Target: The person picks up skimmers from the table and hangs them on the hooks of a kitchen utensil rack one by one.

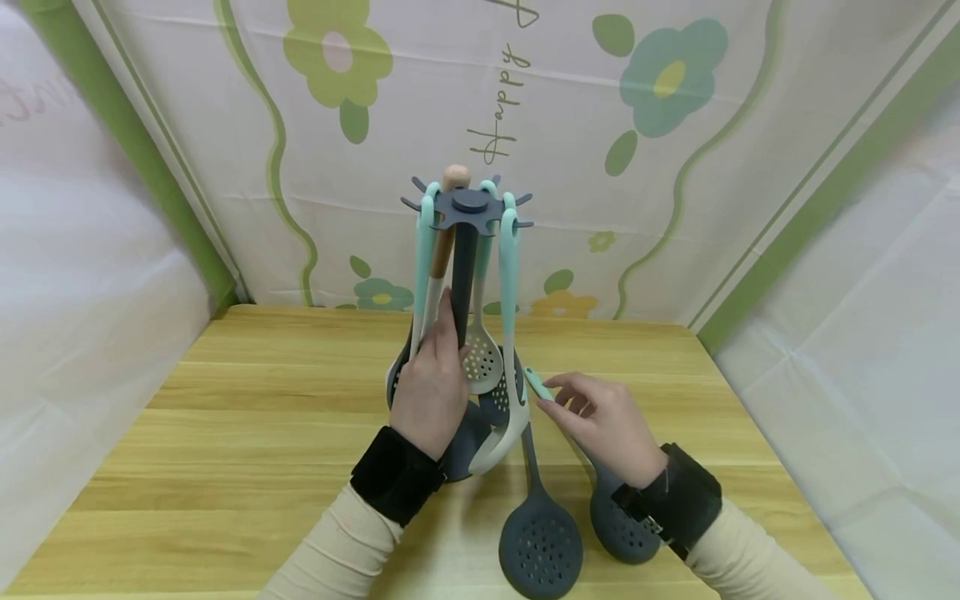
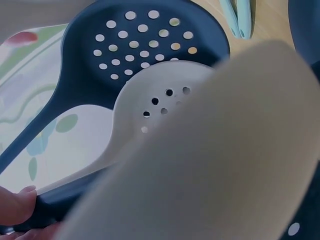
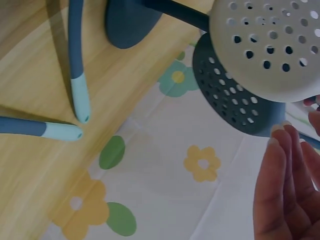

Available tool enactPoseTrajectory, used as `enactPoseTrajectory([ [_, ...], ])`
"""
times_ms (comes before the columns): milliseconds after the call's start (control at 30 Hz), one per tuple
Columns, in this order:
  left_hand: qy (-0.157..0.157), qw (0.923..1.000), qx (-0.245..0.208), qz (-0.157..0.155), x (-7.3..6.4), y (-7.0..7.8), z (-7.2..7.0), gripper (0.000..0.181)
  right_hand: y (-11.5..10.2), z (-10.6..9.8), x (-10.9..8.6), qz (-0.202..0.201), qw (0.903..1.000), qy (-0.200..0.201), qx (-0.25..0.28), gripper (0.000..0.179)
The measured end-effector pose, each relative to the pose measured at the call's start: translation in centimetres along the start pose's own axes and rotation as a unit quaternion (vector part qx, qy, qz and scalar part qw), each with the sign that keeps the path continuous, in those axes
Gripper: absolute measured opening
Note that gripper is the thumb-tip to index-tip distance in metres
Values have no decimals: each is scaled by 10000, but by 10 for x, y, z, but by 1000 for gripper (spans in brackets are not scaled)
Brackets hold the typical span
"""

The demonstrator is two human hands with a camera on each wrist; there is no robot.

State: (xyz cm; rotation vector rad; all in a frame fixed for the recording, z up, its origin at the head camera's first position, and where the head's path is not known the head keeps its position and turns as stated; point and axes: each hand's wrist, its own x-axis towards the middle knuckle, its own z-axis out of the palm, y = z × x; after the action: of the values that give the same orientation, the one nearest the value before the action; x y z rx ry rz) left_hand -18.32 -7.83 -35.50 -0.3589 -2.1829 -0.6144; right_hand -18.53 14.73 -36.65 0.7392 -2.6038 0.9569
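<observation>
A dark utensil stand [image 1: 470, 200] holds several hanging utensils with mint handles around its rim. My left hand [image 1: 431, 392] grips its central post; in the left wrist view the thumb [image 2: 17, 205] lies against the dark post [image 2: 65, 200]. A cream ladle [image 1: 501, 450] hangs at the front right, and a cream skimmer [image 1: 482, 358] hangs behind. My right hand [image 1: 603, 421] is to the right of the stand, its fingers [image 3: 270, 185] extended and holding nothing. It overlaps the mint handle of a dark skimmer [image 1: 625, 521] in the head view, while the right wrist view shows that handle [image 3: 65, 131] apart from the fingers.
A second dark skimmer [image 1: 542, 546] lies on the wooden table [image 1: 225, 467] in front of the stand. A wooden-knobbed utensil [image 1: 456, 177] hangs at the stand's back. Flower-printed white cloth [image 1: 450, 100] rises behind the table and along both sides.
</observation>
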Motion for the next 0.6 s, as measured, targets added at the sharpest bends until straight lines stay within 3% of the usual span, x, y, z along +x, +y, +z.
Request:
enactPoseTrajectory([
  [600, -21, 10000, -61, -55, 0, 1, -1, 70, 27, 4, -4, 808, 9957, -454, -4, 25],
])
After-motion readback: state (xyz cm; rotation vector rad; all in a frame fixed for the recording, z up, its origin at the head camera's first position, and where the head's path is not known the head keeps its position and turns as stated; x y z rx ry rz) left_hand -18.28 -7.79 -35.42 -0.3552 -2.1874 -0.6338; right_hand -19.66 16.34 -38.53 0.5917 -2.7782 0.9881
